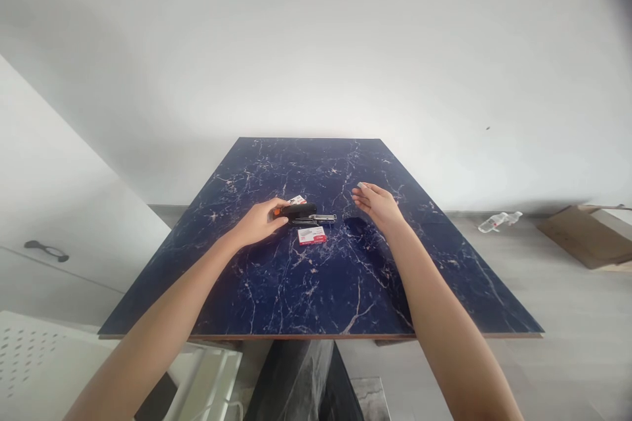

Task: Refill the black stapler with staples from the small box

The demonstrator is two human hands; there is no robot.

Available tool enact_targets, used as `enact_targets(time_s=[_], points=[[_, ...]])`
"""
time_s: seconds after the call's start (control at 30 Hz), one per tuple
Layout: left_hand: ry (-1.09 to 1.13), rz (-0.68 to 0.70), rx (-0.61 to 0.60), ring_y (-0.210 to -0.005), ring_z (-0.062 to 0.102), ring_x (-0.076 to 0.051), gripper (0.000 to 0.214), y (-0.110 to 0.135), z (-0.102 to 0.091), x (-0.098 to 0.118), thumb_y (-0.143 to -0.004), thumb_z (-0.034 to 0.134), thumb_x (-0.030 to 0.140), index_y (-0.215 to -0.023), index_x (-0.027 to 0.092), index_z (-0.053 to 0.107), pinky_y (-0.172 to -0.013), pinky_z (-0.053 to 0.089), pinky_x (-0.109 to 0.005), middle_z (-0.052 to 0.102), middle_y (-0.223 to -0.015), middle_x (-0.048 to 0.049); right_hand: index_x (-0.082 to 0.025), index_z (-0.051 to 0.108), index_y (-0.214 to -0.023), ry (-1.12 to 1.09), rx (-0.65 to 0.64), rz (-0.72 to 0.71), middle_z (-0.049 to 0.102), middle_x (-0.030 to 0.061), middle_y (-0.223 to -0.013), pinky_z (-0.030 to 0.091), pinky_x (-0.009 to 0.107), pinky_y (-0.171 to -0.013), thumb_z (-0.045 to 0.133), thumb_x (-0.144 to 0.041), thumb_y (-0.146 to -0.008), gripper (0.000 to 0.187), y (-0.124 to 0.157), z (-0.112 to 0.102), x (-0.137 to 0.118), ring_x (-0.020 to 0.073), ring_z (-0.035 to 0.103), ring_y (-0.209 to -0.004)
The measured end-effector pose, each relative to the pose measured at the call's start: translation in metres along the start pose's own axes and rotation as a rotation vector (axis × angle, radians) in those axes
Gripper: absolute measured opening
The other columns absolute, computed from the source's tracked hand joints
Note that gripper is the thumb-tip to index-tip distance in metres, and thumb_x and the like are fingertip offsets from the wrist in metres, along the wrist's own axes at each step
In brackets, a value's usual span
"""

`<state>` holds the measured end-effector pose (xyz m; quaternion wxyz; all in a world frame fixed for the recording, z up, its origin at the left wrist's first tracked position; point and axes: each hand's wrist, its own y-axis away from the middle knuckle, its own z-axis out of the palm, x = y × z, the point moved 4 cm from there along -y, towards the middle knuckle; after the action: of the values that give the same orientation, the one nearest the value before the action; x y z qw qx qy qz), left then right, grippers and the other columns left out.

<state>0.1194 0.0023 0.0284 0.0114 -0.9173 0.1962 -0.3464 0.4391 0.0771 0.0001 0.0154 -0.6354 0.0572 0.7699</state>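
My left hand (261, 222) is wrapped round the back end of a black stapler (302, 212) with an orange patch. The stapler lies on the dark blue marbled table (296, 296) and is folded apart, so its metal staple channel (323, 218) shows, pointing right. Right of it, above the tabletop, my right hand (380, 206) pinches a small silvery piece, probably a strip of staples (361, 185). A red and white staple box (312, 235) sits just in front of the stapler. Another small box (297, 200) is partly hidden behind it.
A pale wall (316, 66) rises behind the table's far edge. On the floor to the right are a clear plastic bottle (494, 222) and an opened cardboard box (582, 233). A white cabinet with a dark handle (47, 250) stands at the left.
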Motion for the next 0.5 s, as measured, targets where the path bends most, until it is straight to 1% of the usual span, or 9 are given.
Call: enact_targets(time_s=[0.03, 0.1, 0.17, 0.2, 0.23, 0.3, 0.4, 0.5], points=[[-0.003, -0.002, -0.001, -0.082, 0.069, -0.022, 0.041, 0.000, 0.000, 0.000, -0.092, 0.058, 0.043, -0.128, 0.024, 0.059, -0.071, 0.052, -0.033, 0.070, -0.113, -0.0089, -0.020, 0.069, -0.098, 0.109, 0.006, -0.024, 0.074, 0.0088, -0.098, 0.062, 0.035, -0.077, 0.073, -0.036, -0.081, 0.023, -0.001, -0.001, 0.000, 0.0194, 0.070, -0.082], [-0.008, -0.004, -0.002, -0.083, 0.069, -0.022, 0.041, 0.000, 0.000, -0.001, -0.092, 0.058, 0.044, -0.129, 0.024, 0.059, -0.072, 0.052, -0.033, 0.070, -0.114, -0.0091, -0.020, 0.073, -0.098, 0.399, -0.007, -0.105, 0.074, 0.0075, -0.095, 0.059, 0.037, -0.077, 0.070, -0.039, -0.081, 0.026, -0.002, -0.002, 0.000, 0.0216, 0.069, -0.082], [-0.014, -0.003, -0.002, -0.084, 0.069, -0.022, 0.041, 0.000, 0.000, -0.001, -0.092, 0.057, 0.044, -0.129, 0.025, 0.059, -0.072, 0.052, -0.033, 0.070, -0.113, -0.0088, -0.021, 0.076, -0.095, 0.688, -0.080, -0.196, 0.075, 0.0061, -0.092, 0.055, 0.040, -0.083, 0.066, -0.039, -0.082, 0.024, -0.002, 0.001, 0.000, 0.0240, 0.069, -0.086], [-0.019, 0.000, 0.001, -0.085, 0.069, -0.022, 0.041, 0.000, 0.001, -0.002, -0.092, 0.057, 0.044, -0.129, 0.025, 0.059, -0.073, 0.052, -0.033, 0.070, -0.113, -0.0086, -0.022, 0.077, -0.094, 0.796, -0.132, -0.231, 0.075, 0.0055, -0.093, 0.052, 0.040, -0.087, 0.065, -0.039, -0.083, 0.023, -0.001, 0.004, 0.002, 0.0247, 0.069, -0.089], [-0.026, 0.005, 0.005, -0.087, 0.069, -0.023, 0.040, -0.001, 0.001, -0.002, -0.092, 0.058, 0.044, -0.128, 0.025, 0.059, -0.074, 0.052, -0.033, 0.070, -0.114, -0.0084, -0.023, 0.077, -0.095, 0.873, -0.180, -0.254, 0.076, 0.0050, -0.094, 0.051, 0.040, -0.089, 0.064, -0.038, -0.083, 0.023, 0.000, 0.008, 0.003, 0.0249, 0.069, -0.091], [-0.042, 0.015, 0.012, -0.089, 0.069, -0.023, 0.040, -0.001, 0.000, -0.002, -0.092, 0.058, 0.044, -0.127, 0.025, 0.059, -0.075, 0.052, -0.034, 0.070, -0.115, -0.0082, -0.025, 0.077, -0.097, 0.972, -0.234, -0.271, 0.076, 0.0047, -0.095, 0.050, 0.038, -0.087, 0.065, -0.039, -0.084, 0.023, 0.004, 0.014, 0.006, 0.0245, 0.069, -0.090], [-0.057, 0.010, 0.001, -0.090, 0.068, -0.024, 0.041, -0.001, 0.001, -0.002, -0.093, 0.056, 0.045, -0.128, 0.025, 0.058, -0.076, 0.052, -0.034, 0.069, -0.117, -0.0083, -0.026, 0.077, -0.097, 1.086, -0.262, -0.281, 0.075, 0.0048, -0.094, 0.049, 0.034, -0.081, 0.066, -0.040, -0.084, 0.022, 0.008, 0.021, 0.008, 0.0234, 0.068, -0.088], [-0.067, 0.005, -0.009, -0.093, 0.068, -0.025, 0.042, -0.001, 0.001, -0.002, -0.093, 0.055, 0.045, -0.129, 0.025, 0.058, -0.078, 0.052, -0.035, 0.069, -0.118, -0.0082, -0.026, 0.077, -0.099, 1.207, -0.252, -0.334, 0.074, 0.0047, -0.099, 0.048, 0.031, -0.082, 0.063, -0.037, -0.087, 0.020, 0.010, 0.022, 0.007, 0.0220, 0.067, -0.091]])
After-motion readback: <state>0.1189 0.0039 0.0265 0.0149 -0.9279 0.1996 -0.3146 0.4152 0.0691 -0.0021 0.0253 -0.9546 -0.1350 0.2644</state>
